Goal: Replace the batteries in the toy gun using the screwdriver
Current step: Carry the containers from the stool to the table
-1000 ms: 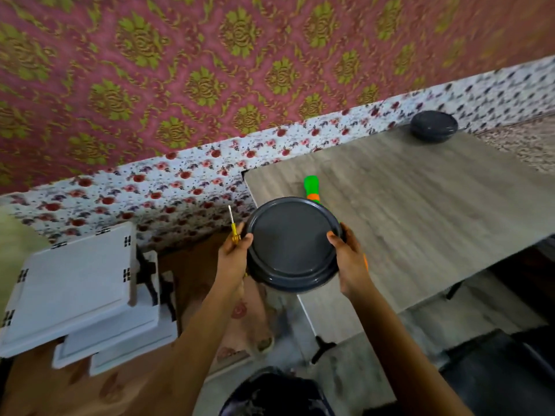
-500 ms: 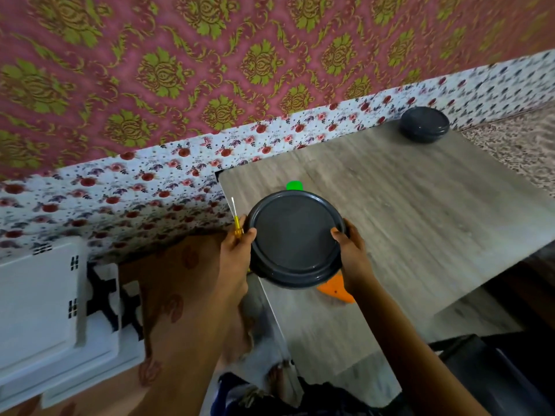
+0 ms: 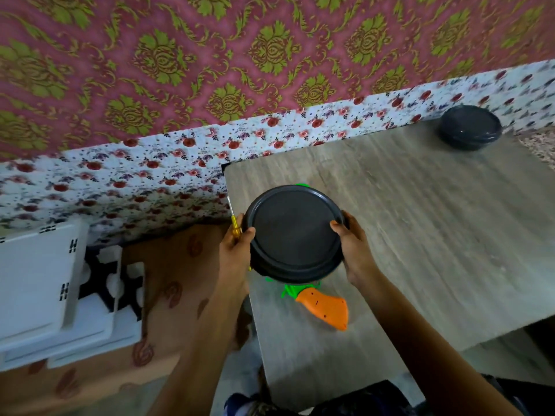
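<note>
On the grey wood-grain table [image 3: 435, 235] lies the green and orange plastic toy gun [image 3: 326, 309], its orange grip nearest the person and the rest mostly hidden under a round dark grey lidded container [image 3: 294, 232]. The left hand [image 3: 235, 250] and right hand [image 3: 354, 244] grip the container's opposite sides, thumbs on its lid. The left hand also holds a yellow-handled screwdriver [image 3: 235, 225], its tip pointing away. A second dark round container [image 3: 470, 127] sits at the far corner.
</note>
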Action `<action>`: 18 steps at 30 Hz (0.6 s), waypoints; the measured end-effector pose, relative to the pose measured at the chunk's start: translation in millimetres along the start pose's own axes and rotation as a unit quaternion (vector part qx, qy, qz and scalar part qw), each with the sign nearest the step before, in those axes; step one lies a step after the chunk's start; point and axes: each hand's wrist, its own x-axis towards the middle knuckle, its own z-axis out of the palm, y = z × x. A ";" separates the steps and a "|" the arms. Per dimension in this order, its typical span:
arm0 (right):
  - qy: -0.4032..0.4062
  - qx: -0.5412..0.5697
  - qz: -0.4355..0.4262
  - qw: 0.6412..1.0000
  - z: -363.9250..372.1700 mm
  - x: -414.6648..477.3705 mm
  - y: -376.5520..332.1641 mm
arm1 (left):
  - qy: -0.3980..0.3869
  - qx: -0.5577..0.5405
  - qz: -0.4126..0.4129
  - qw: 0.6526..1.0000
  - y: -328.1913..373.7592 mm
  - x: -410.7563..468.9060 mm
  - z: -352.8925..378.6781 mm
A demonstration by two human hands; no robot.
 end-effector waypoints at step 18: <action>-0.099 -0.014 0.027 0.995 -148.9 91.2 -51.5 | 0.119 -0.034 0.017 0.992 -27.8 -47.7 179.3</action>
